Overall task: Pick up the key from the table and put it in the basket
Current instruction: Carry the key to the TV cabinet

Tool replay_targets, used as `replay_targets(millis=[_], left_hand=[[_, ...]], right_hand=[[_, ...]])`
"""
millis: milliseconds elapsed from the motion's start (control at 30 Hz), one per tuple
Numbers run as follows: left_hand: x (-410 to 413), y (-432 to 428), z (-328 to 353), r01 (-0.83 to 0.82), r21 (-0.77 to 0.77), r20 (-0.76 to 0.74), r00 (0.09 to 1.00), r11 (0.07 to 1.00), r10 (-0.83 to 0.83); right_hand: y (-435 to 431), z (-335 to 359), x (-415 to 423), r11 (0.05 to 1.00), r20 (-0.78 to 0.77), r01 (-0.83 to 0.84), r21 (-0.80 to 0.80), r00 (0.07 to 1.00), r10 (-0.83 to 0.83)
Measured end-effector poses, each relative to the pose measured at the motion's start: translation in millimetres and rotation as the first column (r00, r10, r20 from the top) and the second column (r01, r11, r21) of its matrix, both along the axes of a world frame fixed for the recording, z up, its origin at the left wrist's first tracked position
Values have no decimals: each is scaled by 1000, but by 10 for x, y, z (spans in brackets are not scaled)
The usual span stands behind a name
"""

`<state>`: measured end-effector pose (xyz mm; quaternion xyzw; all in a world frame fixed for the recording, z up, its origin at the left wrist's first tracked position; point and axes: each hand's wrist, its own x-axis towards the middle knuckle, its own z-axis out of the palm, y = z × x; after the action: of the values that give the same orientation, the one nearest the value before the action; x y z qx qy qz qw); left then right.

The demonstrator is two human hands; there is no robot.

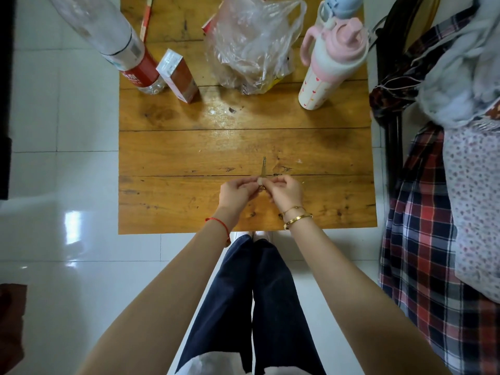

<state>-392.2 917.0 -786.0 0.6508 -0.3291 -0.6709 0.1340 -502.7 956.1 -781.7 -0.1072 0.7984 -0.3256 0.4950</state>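
Note:
A small metal key point(263, 167) points away from me over the near middle of the wooden table point(167, 158). Its head is hidden between my fingers. My left hand point(236, 192) and my right hand point(284, 191) meet at the key's near end, both with fingers pinched closed on it. A red string circles my left wrist and gold bangles sit on my right wrist. No basket shows in this view.
At the table's far side stand a clear plastic bottle point(119, 41), a red and white carton point(178, 75), a crumpled plastic bag point(251, 47) and a pink-lidded flask point(332, 63). A chair draped with plaid cloth point(422, 226) stands close on the right. White tiled floor surrounds the table.

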Motion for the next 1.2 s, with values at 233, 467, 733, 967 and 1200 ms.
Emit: replay_targets(millis=[233,467,733,967,1200], left_hand=[[78,-57,684,-38,-26,-96,995,999,35],[296,9,1389,39,-124,-104,993,992,-52],[486,256,1978,177,-249,-13,982,952,-187],[559,562,2295,198,-291,-7,978,936,-209],[717,820,2543,126,-314,-15,990,941,-137]], right_hand=[[-35,607,-16,996,23,-25,-90,999,27],[122,1267,50,983,81,-23,-182,996,38],[442,1884,90,968,149,-85,-236,981,122],[728,2249,114,956,175,-111,-273,971,162],[888,2548,237,927,141,-196,-319,958,250]])
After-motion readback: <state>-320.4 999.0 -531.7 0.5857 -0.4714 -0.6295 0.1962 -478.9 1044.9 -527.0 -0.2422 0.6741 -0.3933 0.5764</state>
